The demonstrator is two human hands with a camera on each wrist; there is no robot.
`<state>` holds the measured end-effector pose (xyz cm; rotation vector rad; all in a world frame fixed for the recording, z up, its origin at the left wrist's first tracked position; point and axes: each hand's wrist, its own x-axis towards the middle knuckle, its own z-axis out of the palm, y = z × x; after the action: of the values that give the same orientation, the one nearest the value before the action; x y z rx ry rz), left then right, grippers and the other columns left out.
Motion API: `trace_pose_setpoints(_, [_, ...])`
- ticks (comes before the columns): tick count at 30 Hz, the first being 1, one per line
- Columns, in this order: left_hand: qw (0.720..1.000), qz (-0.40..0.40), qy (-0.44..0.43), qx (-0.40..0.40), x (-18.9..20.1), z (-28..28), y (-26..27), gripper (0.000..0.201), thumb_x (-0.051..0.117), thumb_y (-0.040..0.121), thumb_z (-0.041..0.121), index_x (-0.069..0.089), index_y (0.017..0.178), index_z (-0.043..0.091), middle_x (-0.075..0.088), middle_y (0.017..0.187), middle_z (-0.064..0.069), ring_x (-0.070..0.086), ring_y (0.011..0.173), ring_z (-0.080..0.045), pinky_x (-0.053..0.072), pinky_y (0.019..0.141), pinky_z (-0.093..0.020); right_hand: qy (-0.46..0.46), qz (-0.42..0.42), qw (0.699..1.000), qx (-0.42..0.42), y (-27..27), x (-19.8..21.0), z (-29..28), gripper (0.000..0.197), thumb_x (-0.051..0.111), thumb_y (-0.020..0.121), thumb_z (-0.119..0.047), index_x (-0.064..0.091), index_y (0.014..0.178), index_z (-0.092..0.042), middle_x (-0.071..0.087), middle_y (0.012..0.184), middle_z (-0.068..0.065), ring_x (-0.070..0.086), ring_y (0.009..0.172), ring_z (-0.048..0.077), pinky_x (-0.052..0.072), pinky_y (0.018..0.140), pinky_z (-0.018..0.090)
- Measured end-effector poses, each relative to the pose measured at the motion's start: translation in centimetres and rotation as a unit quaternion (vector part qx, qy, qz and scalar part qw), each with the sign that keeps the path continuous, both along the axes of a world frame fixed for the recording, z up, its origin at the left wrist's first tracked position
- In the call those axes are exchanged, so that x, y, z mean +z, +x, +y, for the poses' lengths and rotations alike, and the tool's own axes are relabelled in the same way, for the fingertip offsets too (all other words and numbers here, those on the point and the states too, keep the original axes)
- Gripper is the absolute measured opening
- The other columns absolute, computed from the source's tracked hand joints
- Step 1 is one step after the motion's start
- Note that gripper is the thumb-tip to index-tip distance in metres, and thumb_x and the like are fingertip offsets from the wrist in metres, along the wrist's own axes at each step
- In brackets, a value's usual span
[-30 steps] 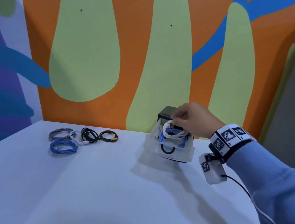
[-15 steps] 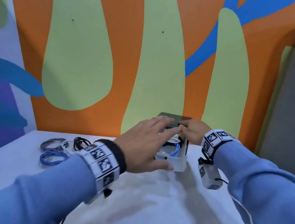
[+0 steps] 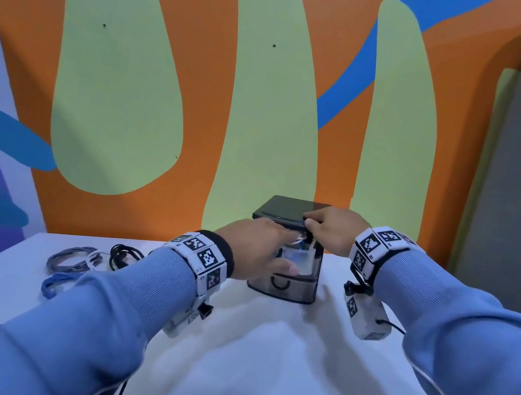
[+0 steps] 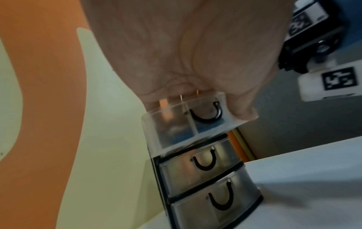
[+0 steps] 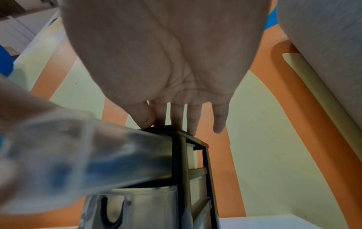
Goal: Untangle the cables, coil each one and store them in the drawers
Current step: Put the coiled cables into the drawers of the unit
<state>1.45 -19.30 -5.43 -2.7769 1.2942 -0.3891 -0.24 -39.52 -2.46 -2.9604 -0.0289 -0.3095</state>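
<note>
- A small drawer unit (image 3: 287, 271) with a black frame and three clear drawers is standing on the white table (image 3: 256, 370), close to the painted wall (image 3: 132, 87) behind it.
- The top drawer (image 4: 188, 122) is sticking out a little from the front of the unit, while the middle drawer (image 4: 197, 164) and the bottom drawer (image 4: 213, 199) below it are sitting flush in the frame; each front is carrying a black U-shaped handle.
- The left hand (image 3: 260, 249) is lying against the front of the top drawer, its fingers stretched out flat over the drawer's upper edge and its thumb (image 4: 243, 108) pressing on the drawer's front right corner; it is curling round nothing.
- Blue and white cable is showing faintly through the top drawer's clear wall, too blurred to describe further.
- The right hand (image 3: 333, 229) is resting on the unit's black top at its front right corner, fingers (image 5: 192, 117) straight and fingertips touching the lid, holding nothing.
- To the left of the unit, well apart from it on the table, four coiled cables are lying in a loose group: a grey coil (image 3: 67, 259), a white coil (image 3: 95, 258) touching it, a black coil (image 3: 123, 255) nearest the unit, and a blue coil (image 3: 56, 283) closest to the table's near edge.
- Both wrists are wearing bands with black-and-white markers, over light blue sleeves (image 3: 73, 321).
</note>
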Motion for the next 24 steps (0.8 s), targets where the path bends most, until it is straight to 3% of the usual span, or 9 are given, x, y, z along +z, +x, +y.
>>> trace_pose_setpoints(3, [0.991, -0.121, -0.035, 0.038, -0.3, -0.5, 0.4, 0.055, 0.058, 0.095, 0.07, 0.066, 0.129, 0.028, 0.063, 0.117, 0.003, 0.052, 0.11, -0.022, 0.047, 0.09, -0.044, -0.001, 0.006, 1.0, 0.004, 0.0, 0.0, 0.2, 0.042, 0.035, 0.112, -0.035, 0.063, 0.142, -0.025, 0.072, 0.109, -0.003, 0.064, 0.094, 0.021, 0.048, 0.073, 0.029])
trace_pose_setpoints(6, [0.976, -0.155, -0.109, 0.11, -0.4, -1.6, 0.5, 0.048, 0.07, 0.09, 0.061, 0.055, 0.116, 0.023, 0.055, 0.11, 0.0, 0.047, 0.095, -0.023, 0.047, 0.087, -0.042, 0.003, 0.0, 1.0, 0.004, -0.1, -0.1, 0.2, 0.042, 0.036, 0.111, -0.035, 0.063, 0.142, -0.027, 0.067, 0.137, 0.001, 0.064, 0.113, 0.026, 0.052, 0.091, 0.034])
trace_pose_setpoints(8, [0.966, -0.15, -0.132, 0.165, -0.7, -2.2, 0.9, 0.043, 0.071, 0.094, 0.051, 0.051, 0.115, 0.019, 0.058, 0.108, -0.003, 0.05, 0.091, -0.025, 0.048, 0.083, -0.041, 0.005, -0.001, 1.0, 0.002, -0.1, -0.1, 0.1, 0.042, 0.036, 0.111, -0.035, 0.061, 0.145, -0.028, 0.067, 0.135, -0.003, 0.063, 0.114, 0.025, 0.051, 0.089, 0.032])
trace_pose_setpoints(11, [0.956, -0.112, -0.18, 0.204, -1.5, -2.4, 1.0, 0.033, 0.065, 0.1, 0.047, 0.049, 0.106, 0.019, 0.059, 0.096, -0.003, 0.052, 0.083, -0.027, 0.046, 0.07, -0.039, 0.01, -0.001, 1.0, 0.001, -0.1, -0.1, -0.1, 0.044, 0.036, 0.111, -0.036, 0.057, 0.149, -0.028, 0.071, 0.11, -0.008, 0.062, 0.104, 0.022, 0.048, 0.08, 0.03])
trace_pose_setpoints(15, [0.97, -0.07, -0.172, 0.157, -3.6, -2.4, -0.3, 0.013, 0.054, 0.102, 0.027, 0.048, 0.093, 0.019, 0.061, 0.09, -0.002, 0.059, 0.08, -0.029, 0.049, 0.067, -0.037, 0.007, 0.0, 1.0, 0.004, 0.3, -0.4, -0.1, 0.044, 0.035, 0.111, -0.038, 0.061, 0.145, -0.027, 0.066, 0.141, -0.002, 0.063, 0.12, 0.026, 0.051, 0.098, 0.035])
trace_pose_setpoints(17, [0.984, -0.021, -0.116, 0.137, -4.8, -2.5, -1.2, 0.005, 0.053, 0.097, 0.022, 0.057, 0.097, 0.019, 0.064, 0.093, -0.004, 0.065, 0.087, -0.032, 0.049, 0.069, -0.036, 0.002, -0.001, 1.0, 0.006, 0.3, -0.4, 0.0, 0.043, 0.034, 0.111, -0.037, 0.065, 0.139, -0.025, 0.067, 0.139, 0.002, 0.063, 0.12, 0.029, 0.052, 0.1, 0.039])
trace_pose_setpoints(19, [0.986, 0.014, -0.072, 0.147, -5.4, -2.6, -1.7, 0.021, 0.054, 0.093, 0.017, 0.062, 0.113, 0.019, 0.066, 0.105, -0.006, 0.065, 0.096, -0.035, 0.045, 0.073, -0.036, 0.002, -0.003, 1.0, 0.002, 0.1, -0.4, 0.1, 0.043, 0.034, 0.112, -0.036, 0.064, 0.141, -0.025, 0.068, 0.137, 0.001, 0.063, 0.118, 0.027, 0.052, 0.096, 0.035])
trace_pose_setpoints(22, [0.983, 0.069, -0.066, 0.157, -5.1, -2.5, -2.3, 0.033, 0.052, 0.091, 0.013, 0.059, 0.122, 0.021, 0.065, 0.113, -0.007, 0.061, 0.094, -0.034, 0.048, 0.077, -0.038, 0.004, -0.01, 1.0, -0.005, 0.1, -0.3, 0.2, 0.043, 0.036, 0.112, -0.036, 0.059, 0.146, -0.028, 0.068, 0.136, -0.001, 0.062, 0.111, 0.023, 0.047, 0.086, 0.03])
trace_pose_setpoints(24, [0.978, 0.113, -0.087, 0.154, -4.6, -2.0, -2.9, 0.038, 0.052, 0.09, 0.013, 0.056, 0.126, 0.024, 0.066, 0.113, -0.006, 0.062, 0.094, -0.032, 0.054, 0.079, -0.039, 0.008, -0.01, 1.0, -0.007, 0.4, -0.3, 0.2, 0.043, 0.037, 0.111, -0.037, 0.058, 0.148, -0.029, 0.062, 0.146, -0.004, 0.061, 0.12, 0.024, 0.045, 0.087, 0.028])
